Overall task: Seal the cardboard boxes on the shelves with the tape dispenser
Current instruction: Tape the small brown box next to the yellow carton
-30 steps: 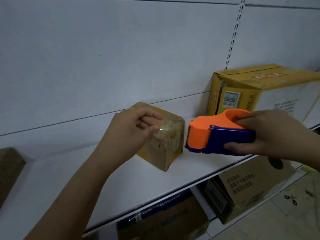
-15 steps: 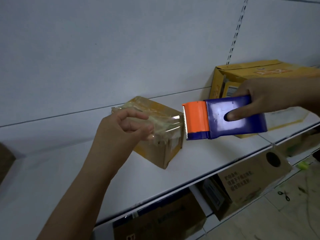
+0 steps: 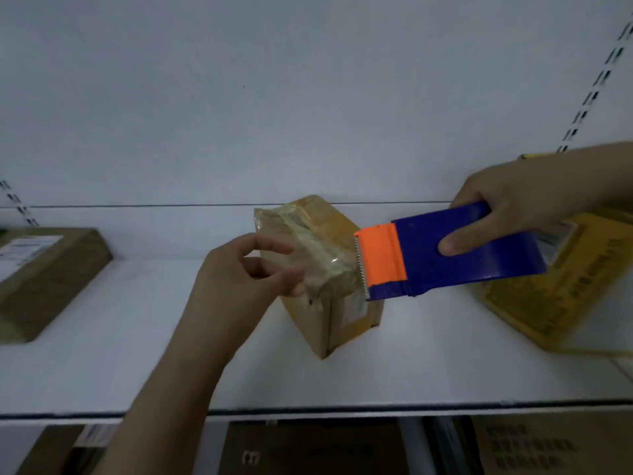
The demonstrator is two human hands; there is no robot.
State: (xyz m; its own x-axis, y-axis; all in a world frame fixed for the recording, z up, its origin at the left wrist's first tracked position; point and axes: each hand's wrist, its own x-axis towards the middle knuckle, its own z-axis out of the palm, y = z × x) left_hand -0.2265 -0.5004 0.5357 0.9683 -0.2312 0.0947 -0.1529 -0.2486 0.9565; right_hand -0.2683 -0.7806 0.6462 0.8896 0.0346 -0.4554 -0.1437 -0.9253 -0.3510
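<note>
Cardboard box (image 3: 329,289) sits on the shelf (image 3: 102,371) just beyond your left hand (image 3: 246,269), whose fingers pinch clear tape (image 3: 318,258) against it. Your right hand (image 3: 513,204) grips the tape dispenser (image 3: 445,255), blade touching the box's right side.

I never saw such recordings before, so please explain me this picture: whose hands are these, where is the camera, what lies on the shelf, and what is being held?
No machine here: a person wears a camera on the head, looking down at their own hands. The right hand grips a blue and orange tape dispenser. The left hand pinches clear tape stretched from it over a small cardboard box. This box stands on a white shelf, with a brown box to the left and a yellow box to the right.
</note>
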